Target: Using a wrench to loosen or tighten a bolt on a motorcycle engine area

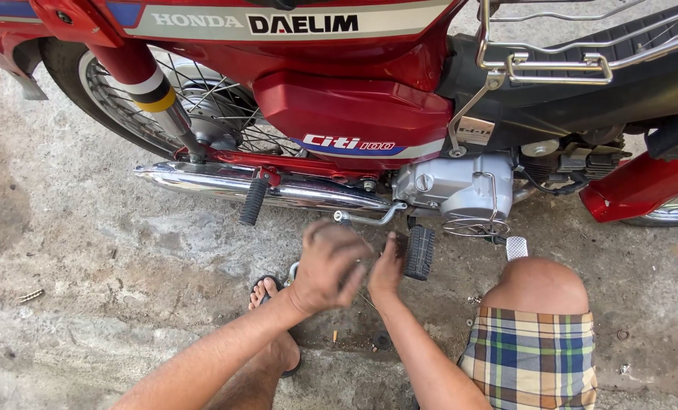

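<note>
I am squatting beside a red motorcycle (354, 114). My left hand (327, 266) is blurred, its fingers curled below the chrome brake lever (365, 219). A small metal tool end (292, 271) pokes out by its wrist. My right hand (387, 269) reaches under the engine case (453, 186), right beside the black rubber footpeg (419, 251). Its fingertips are hidden under the bike. The chrome exhaust pipe (225, 181) runs to the left, with a second footpeg (253, 201) in front of it.
My bare right knee (536, 285) and plaid shorts (532, 357) are at the lower right. My left foot in a sandal (267, 292) rests on the rough concrete ground (88, 250). The spoked rear wheel (202, 106) is at the upper left, and a chrome rack (559, 64) is at the upper right.
</note>
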